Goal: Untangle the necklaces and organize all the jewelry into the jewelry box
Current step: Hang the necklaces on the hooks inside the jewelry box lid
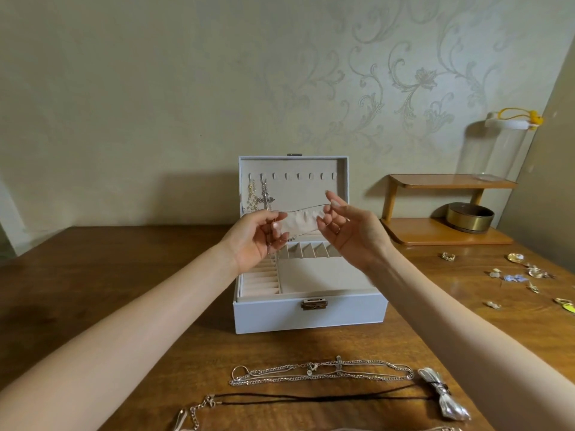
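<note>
The thin chain [308, 207] is stretched crosswise as a loop between my two hands, just in front of the jewelry box [311, 315] lid and below its row of hooks [298, 175]. My left hand [258, 234] pinches one end with curled fingers. My right hand [348, 231] pinches the other end at the fingertips, its other fingers fanned. The free hooks lie up and behind the chain. It is fine and silvery, with a slack lower strand. Two pendants [265, 197] hang on the leftmost hooks, and more necklaces [320, 373] lie on the table [124, 275].

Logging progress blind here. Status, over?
Left grip and right grip pinch thin chain above open jewelry box. Two necklaces hung in lid. More chains on table; nothing blocking.
</note>
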`<act>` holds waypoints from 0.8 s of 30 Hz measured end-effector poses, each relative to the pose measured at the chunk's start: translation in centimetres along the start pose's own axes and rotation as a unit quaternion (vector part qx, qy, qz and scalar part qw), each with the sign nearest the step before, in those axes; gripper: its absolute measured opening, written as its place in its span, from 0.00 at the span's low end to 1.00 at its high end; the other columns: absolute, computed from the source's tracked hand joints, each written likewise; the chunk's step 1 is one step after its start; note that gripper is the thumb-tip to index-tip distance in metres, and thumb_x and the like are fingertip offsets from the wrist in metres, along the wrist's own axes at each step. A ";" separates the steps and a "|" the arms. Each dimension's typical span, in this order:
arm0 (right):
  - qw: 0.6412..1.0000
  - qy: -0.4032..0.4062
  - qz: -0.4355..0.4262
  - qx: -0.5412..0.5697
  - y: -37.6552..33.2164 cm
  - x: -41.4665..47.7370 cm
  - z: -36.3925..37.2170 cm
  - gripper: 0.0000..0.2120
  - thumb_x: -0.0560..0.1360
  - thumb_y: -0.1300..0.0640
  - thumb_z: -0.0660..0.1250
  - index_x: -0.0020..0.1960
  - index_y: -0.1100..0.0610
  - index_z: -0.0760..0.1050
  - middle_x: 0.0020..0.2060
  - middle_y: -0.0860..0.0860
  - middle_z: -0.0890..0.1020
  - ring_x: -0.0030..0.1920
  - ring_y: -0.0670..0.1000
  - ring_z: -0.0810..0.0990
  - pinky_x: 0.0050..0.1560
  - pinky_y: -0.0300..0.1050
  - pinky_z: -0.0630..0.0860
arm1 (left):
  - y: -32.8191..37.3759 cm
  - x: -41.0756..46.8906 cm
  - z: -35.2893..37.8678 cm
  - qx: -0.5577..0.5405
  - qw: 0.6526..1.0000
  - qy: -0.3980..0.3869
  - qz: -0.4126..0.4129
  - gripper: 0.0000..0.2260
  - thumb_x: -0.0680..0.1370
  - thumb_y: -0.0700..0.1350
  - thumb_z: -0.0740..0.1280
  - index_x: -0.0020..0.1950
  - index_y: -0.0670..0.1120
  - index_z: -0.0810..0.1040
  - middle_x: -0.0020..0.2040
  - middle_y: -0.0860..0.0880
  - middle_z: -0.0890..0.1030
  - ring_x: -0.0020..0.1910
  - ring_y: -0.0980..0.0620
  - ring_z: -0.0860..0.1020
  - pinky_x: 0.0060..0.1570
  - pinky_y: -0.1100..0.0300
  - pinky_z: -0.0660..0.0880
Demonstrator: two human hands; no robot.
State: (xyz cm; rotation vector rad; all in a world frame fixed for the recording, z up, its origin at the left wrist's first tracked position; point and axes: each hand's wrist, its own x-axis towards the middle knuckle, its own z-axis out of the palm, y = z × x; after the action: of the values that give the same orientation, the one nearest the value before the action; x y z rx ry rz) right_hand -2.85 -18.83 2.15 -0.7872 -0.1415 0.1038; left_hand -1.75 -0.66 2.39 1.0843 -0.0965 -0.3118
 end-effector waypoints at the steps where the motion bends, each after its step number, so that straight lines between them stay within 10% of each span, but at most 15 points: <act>1: 1.000 0.017 0.005 -0.020 0.0 0.1 -0.2 0.11 0.76 0.68 0.59 0.56 0.61 0.75 0.34 0.54 0.77 0.31 0.49 0.77 0.38 0.41 0.81 | 0.1 0.0 0.0 0.026 1.000 -0.007 0.003 0.06 0.80 0.38 0.59 0.47 0.40 0.75 0.26 0.50 0.70 0.25 0.56 0.69 0.27 0.64 0.75; 10: 0.938 0.017 0.038 -0.345 2.6 1.0 -1.1 0.10 0.75 0.72 0.61 0.51 0.61 0.75 0.38 0.56 0.79 0.37 0.52 0.79 0.48 0.47 0.79 | 1.8 0.7 0.9 0.279 0.955 -0.100 0.034 0.07 0.79 0.35 0.60 0.55 0.40 0.74 0.35 0.48 0.74 0.26 0.57 0.66 0.23 0.68 0.62; 17: 0.911 -0.047 0.006 -0.410 2.9 3.0 0.0 0.18 0.71 0.67 0.62 0.59 0.58 0.75 0.48 0.54 0.82 0.52 0.50 0.80 0.54 0.47 0.72 | 2.9 2.1 0.9 0.425 0.899 -0.075 0.066 0.08 0.79 0.36 0.61 0.57 0.42 0.76 0.37 0.48 0.79 0.28 0.57 0.71 0.28 0.67 0.69; 24: 0.920 0.003 -0.013 -0.391 2.2 6.1 0.8 0.08 0.73 0.66 0.66 0.51 0.64 0.79 0.38 0.54 0.81 0.42 0.51 0.80 0.51 0.45 0.75 | 3.7 4.9 0.2 0.426 0.897 0.005 0.119 0.07 0.77 0.35 0.63 0.53 0.41 0.77 0.42 0.46 0.78 0.36 0.55 0.72 0.36 0.64 0.71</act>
State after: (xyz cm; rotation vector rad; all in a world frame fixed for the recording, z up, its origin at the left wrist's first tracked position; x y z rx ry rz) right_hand 2.97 -15.86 1.67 -1.5859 -0.1900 0.0137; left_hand 3.60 -0.65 5.41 1.9249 -0.3794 -0.0237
